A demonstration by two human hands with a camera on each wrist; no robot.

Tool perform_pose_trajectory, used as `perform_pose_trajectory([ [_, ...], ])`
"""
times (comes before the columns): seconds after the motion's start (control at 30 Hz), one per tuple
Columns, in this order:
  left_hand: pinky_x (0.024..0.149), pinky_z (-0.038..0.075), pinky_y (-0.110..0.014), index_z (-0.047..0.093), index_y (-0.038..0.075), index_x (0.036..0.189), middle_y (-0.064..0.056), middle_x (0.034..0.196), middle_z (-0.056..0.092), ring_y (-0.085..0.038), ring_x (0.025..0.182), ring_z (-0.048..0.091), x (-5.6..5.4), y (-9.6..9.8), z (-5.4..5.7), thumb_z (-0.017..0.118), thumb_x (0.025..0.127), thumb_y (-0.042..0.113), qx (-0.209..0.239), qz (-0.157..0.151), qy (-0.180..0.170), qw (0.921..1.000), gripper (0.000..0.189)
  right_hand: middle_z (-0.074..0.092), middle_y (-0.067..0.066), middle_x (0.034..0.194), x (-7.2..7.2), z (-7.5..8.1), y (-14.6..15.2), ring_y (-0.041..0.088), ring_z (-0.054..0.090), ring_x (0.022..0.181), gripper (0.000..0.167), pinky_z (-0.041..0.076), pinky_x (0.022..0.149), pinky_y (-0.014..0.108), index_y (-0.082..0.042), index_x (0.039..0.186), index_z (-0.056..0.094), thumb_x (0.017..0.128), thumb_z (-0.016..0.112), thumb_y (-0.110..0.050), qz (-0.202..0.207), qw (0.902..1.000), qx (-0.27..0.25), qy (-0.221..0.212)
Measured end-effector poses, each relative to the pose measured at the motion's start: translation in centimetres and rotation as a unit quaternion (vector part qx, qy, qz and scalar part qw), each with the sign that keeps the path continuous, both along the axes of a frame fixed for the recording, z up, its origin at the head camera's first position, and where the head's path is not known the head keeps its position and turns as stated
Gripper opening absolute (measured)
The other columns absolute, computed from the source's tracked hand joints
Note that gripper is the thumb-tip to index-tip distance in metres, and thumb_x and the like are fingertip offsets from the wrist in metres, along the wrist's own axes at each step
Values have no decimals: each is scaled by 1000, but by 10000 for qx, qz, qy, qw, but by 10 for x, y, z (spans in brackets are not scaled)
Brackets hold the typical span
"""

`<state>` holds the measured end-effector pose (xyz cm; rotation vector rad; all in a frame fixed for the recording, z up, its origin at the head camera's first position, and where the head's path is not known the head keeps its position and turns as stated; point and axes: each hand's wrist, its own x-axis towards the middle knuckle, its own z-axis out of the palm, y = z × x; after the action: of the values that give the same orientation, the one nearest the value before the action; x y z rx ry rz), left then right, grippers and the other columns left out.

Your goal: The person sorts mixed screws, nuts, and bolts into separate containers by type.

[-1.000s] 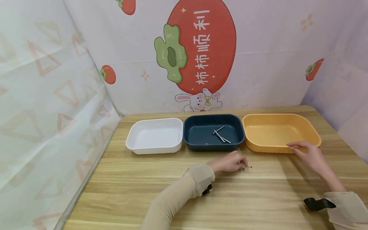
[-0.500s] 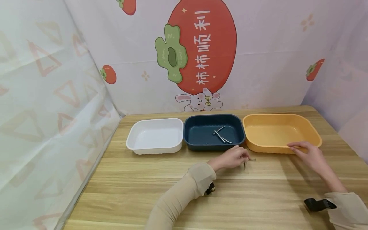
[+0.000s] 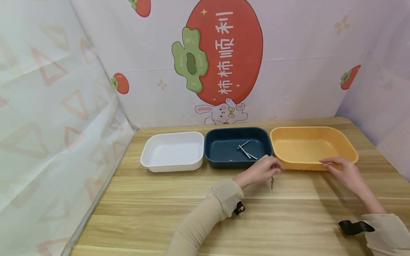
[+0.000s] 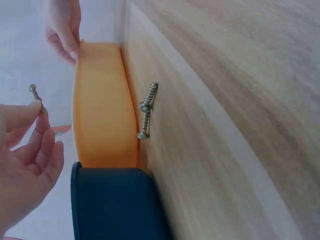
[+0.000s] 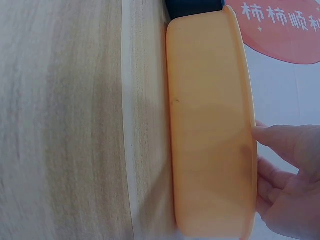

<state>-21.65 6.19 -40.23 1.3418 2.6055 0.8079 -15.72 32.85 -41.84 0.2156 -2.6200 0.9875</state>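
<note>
My left hand (image 3: 263, 170) pinches a small screw (image 4: 36, 95) between thumb and fingertip, raised in front of the gap between the dark blue tray (image 3: 224, 164) and the yellow tray (image 3: 298, 166). Just below that hand, two more brass-coloured screws (image 4: 145, 112) lie together on the wooden table (image 3: 288, 217). At the right, my right hand (image 3: 345, 172) grips the yellow tray's front rim, thumb outside and fingers over the inner side. The yellow tray's visible floor is bare. Inside the blue tray lie several long silver nails (image 3: 246, 152).
A white tray (image 3: 173, 167) stands left of the blue one, so all three trays sit in a row along the table's back. Behind them hangs a printed cloth (image 3: 288, 85); another cloth (image 3: 64, 142) borders the left side.
My left hand has lifted a screw off the table and moved it up and toward the yellow tray. The screws left behind now show below it. My right hand has stayed put.
</note>
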Motion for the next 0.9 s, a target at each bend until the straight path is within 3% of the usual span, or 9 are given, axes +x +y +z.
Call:
perform_pose_trajectory([
  [0.13, 70, 28, -7, 63, 11, 98, 6, 88, 60, -2, 80, 45, -2, 1, 0, 54, 88, 14, 166, 118, 56, 9998, 13, 36, -40, 89, 0, 1, 0, -25, 27, 88, 18, 32, 69, 29, 4, 94, 62, 87, 55, -11, -4, 10000, 43, -62],
  [0.4, 67, 28, -8, 63, 11, 95, 7, 85, 58, -3, 77, 42, -6, 8, 1, 54, 88, 14, 345, 547, 106, 9978, 12, 37, -40, 89, 0, 1, 0, -25, 27, 87, 18, 31, 66, 23, 4, 94, 62, 87, 56, -11, -6, 9999, 51, -88],
  [0.7, 64, 28, -8, 62, 12, 96, 7, 83, 55, -4, 76, 41, -13, 15, 2, 52, 89, 13, 429, 774, -7, 9961, 12, 43, -31, 89, -1, -3, 1, -23, 29, 85, 19, 34, 76, 43, 4, 94, 62, 88, 55, -13, -61, 9998, -173, -116],
  [0.9, 64, 28, -8, 63, 13, 96, 7, 85, 56, -4, 77, 41, -17, 22, 1, 52, 90, 14, 430, 861, 65, 9953, 13, 38, -38, 89, 0, -1, 1, -24, 27, 87, 20, 32, 72, 45, 4, 96, 62, 88, 55, -13, 9, 9998, -24, -182],
])
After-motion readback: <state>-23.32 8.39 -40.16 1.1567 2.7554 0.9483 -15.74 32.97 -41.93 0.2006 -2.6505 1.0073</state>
